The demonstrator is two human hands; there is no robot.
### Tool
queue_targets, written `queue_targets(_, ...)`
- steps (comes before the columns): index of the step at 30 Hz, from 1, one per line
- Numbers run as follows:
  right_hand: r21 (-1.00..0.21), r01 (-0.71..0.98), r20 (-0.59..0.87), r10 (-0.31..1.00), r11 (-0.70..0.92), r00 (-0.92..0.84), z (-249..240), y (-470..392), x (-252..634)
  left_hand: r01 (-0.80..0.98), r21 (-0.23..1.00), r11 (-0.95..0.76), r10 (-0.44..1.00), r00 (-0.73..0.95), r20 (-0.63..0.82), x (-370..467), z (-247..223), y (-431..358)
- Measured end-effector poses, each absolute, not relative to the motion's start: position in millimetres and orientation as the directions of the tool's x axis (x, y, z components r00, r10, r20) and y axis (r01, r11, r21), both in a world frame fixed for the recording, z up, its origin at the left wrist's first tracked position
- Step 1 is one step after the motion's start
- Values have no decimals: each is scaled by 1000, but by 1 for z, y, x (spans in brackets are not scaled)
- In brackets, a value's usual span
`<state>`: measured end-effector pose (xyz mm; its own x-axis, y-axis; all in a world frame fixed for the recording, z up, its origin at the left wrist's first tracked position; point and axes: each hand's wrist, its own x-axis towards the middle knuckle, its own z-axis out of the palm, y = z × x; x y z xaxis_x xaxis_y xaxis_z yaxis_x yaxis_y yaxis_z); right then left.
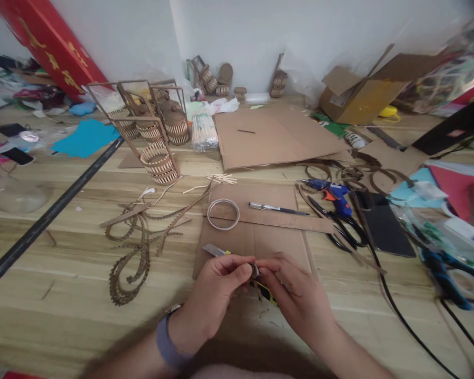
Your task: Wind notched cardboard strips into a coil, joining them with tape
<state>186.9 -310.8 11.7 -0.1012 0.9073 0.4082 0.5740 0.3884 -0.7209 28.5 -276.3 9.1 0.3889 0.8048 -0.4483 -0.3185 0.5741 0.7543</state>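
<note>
Two bare hands (pixel 219 292) (pixel 300 295) pinch a small, rounded brown piece (pixel 255 270).

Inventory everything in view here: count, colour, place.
Held piece: one, brown, front centre
Cutter knife: one, yellow and black, front centre
Cardboard sheets: several, brown, centre and behind
Ring: one, pale, on cardboard
Pen: one, black, on cardboard
Cardboard strips: many, brown, left and right
Scissors: one, black, right
Glue gun: one, blue, right
Phone: one, black, beside scissors
Baskets: several, brown, behind
Sticks: many, pale, behind
Open box: one, brown, back right
Carton: one, red, back left
Paper: some, blue, left
Bar: one, black, left
Clutter: uncounted, mixed, blurred, edges
Wristband: one, grey, front
Left hand: one, bare, front
Right hand: one, bare, front
</note>
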Motion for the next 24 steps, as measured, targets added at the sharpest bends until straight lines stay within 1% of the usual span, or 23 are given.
queue_targets(6,-664,601,463,876,444,-136,10,-313,186,-355,700,619,780,385,-494,28,12,-275)
queue_targets(16,-571,663,492,848,485,-196,8,-313,190,-284,775,564,812,363,-458,27,8,-276)
queue_targets(24,-563,665,488,847,490,-211,11,-310,191,-255,791,556,808,390,-442,26,5,-277)
